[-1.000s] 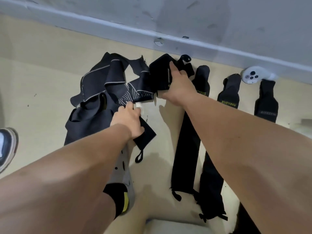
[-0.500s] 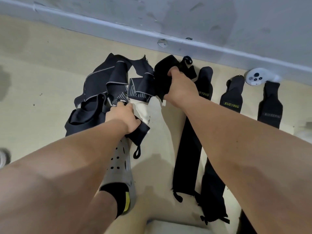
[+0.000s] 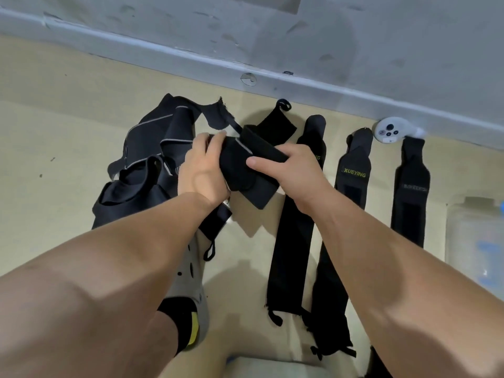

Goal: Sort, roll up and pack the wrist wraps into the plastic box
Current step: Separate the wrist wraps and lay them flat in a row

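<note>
1. Wrist wrap [image 3: 237, 170], black and partly folded, is held above the floor [image 3: 54, 132] between both hands, near the middle of the view.
2. Its long axis runs across, from the left hand [image 3: 203, 170] to the right hand [image 3: 297, 175], with a small tilt. One end with a loop [image 3: 208, 252] hangs below the left wrist.
3. The left hand grips the wrap from above. Its fingers [image 3: 215, 139] are curled over the upper edge and clamped on the cloth.
4. The right hand pinches the other side. The thumb [image 3: 255, 161] lies flat on top; the other fingers are hidden under the cloth, so I judge that they press from below.
5. A tangled pile [image 3: 131, 192] of more wraps lies just beside the left hand. I cannot tell if the held wrap is free from it.
6. Three straight wraps [image 3: 354, 159] lie on the right, side by side, with their long axes pointing to the wall [image 3: 272, 36]. The nearest one passes under the right forearm.
7. The plastic box [image 3: 474, 233] stands further right, at the edge of the view, so the right hand is nearer to it.
8. In my judgement, the wrap must be turned to lie like the row, or rolled from one end, before it goes into the box.
</note>
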